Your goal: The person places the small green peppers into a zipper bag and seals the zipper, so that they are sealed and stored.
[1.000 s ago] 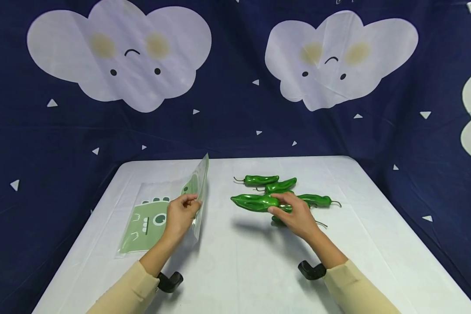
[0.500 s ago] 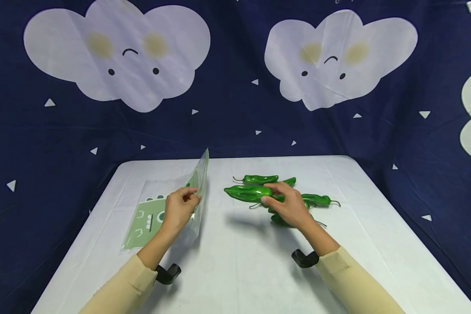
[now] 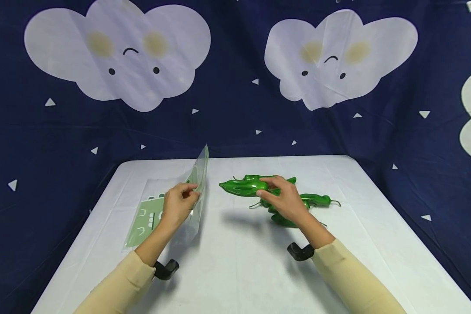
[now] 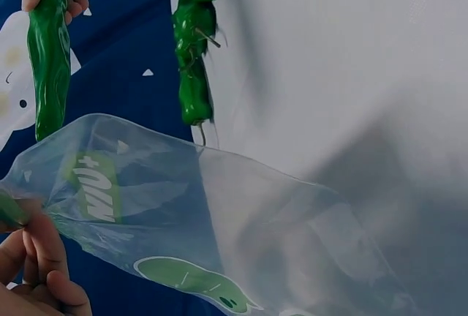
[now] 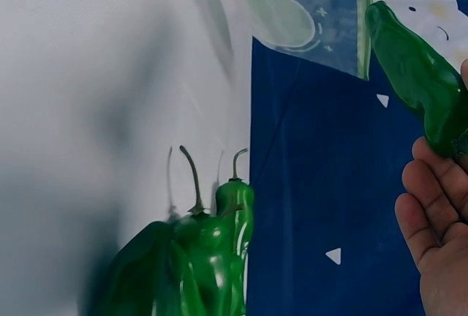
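My left hand [image 3: 178, 204] pinches the edge of a clear plastic bag [image 3: 201, 174] with a green cartoon print, holding it upright. The left wrist view shows the bag [image 4: 197, 206] bulging, its film spread apart. In my right hand [image 3: 283, 199], a long glossy green pepper [image 3: 241, 187] is gripped by its stem end between thumb and fingers. Its tip points left, toward the bag, apart from it in the head view. The right wrist view shows this pepper [image 5: 420, 74] above my curled fingers [image 5: 431, 199]. Several other green peppers [image 3: 315, 199] lie beneath and beside my right hand, partly hidden.
A green-printed bag [image 3: 143, 224] with a monster face lies flat on the white table [image 3: 235, 270] at left, partly behind my left forearm. A dark blue cloth [image 3: 235, 126] with clouds hangs behind the table. Black wrist mounts [image 3: 300, 252] stick out near both cuffs.
My right hand has carried the held pepper up and left, away from the pile and nearer the bag. The left hand has shifted slightly up and left, raising the bag a little.
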The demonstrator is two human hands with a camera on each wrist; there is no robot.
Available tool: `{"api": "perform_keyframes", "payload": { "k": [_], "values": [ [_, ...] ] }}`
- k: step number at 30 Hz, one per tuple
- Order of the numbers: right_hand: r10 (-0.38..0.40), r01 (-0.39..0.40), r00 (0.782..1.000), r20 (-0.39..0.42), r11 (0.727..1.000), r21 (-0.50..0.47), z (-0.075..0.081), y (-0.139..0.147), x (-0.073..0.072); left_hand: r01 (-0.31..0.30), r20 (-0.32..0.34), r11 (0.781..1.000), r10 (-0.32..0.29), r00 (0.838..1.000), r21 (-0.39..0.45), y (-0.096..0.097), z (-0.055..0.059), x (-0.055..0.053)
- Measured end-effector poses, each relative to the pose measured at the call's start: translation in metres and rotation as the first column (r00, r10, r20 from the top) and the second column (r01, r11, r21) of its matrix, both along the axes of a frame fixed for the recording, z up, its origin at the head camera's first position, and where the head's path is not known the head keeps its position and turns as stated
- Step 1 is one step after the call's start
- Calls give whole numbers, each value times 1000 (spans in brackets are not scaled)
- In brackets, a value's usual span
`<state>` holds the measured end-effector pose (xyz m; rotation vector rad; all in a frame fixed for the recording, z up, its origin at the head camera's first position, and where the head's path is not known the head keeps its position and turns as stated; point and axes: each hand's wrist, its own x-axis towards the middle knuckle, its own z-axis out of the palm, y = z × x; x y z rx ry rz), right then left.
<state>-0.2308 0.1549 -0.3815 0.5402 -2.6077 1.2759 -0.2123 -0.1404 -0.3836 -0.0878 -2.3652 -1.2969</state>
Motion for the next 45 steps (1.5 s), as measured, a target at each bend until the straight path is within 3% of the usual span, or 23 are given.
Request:
{"api": "perform_keyframes", "payload": {
  "k": [25, 34, 45],
  "values": [
    [15, -14, 999, -28, 1000, 27, 28, -26, -17, 94, -68, 989, -102, 992, -111, -2, 9, -2],
    [13, -12, 999, -35, 999, 31, 29, -27, -17, 141, -27, 976, -148, 989, -167, 1, 12, 4],
    [22, -20, 1000, -19, 998, 56, 28, -23, -17, 75, -56, 986, -84, 995, -147, 1, 13, 5]
  ]
}}
